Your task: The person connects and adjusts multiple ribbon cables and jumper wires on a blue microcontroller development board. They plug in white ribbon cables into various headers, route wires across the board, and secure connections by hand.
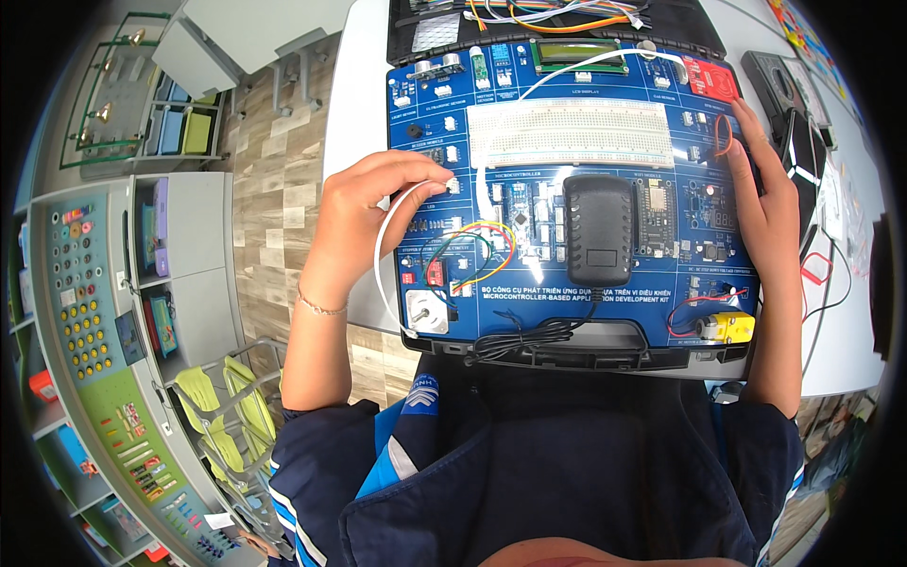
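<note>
A blue microcontroller training board (652,272) lies before me in an open black case. My left hand (364,208) is closed at the board's left part, thumb and index finger pinching the plug end of a white cable (381,246). The plug sits at or just over a small white socket; I cannot tell whether it is inserted. From there the cable loops down towards a stepper motor (425,312). On the board's right edge rests my right hand (770,203), fingers stretched out below a red module (709,78), holding nothing.
A black power adapter (600,230) with a bundled cord lies on the board, below a white breadboard (572,132). Jumper wires (557,14) fill the case lid. A multimeter (775,80) lies right of the case. Shelves (179,227) and green chairs (222,406) stand left.
</note>
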Tool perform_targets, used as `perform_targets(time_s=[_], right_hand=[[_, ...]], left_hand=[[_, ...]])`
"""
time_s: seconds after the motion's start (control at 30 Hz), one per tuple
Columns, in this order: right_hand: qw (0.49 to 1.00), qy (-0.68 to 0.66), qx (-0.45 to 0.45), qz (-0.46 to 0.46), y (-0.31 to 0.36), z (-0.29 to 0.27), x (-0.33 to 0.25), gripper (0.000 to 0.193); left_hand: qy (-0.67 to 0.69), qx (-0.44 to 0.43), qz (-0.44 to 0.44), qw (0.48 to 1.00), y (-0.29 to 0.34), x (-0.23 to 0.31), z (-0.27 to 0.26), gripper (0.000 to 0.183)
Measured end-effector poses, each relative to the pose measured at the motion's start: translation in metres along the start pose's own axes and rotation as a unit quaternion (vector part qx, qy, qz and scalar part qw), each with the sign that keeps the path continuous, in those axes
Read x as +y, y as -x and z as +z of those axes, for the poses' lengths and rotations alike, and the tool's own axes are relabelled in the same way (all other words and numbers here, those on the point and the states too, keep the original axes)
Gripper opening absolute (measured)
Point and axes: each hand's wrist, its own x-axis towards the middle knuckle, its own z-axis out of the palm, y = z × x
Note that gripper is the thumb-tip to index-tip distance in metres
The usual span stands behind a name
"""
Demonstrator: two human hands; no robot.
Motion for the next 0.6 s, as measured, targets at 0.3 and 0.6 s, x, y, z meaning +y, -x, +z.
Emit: perform_targets(time_s=[0.3, 0.6], right_hand=[[1.000, -0.008, -0.001, -0.004, 0.000, -0.001, 0.000, 0.044], [1.000, -0.010, -0.001, 0.001, 0.000, -0.001, -0.001, 0.044]], left_hand=[[-0.049, 0.004, -0.005, 0.999, 0.001, 0.014, -0.001, 0.014], [-0.144, -0.020, 0.024, 0.989, -0.003, 0.029, -0.001, 0.015]])
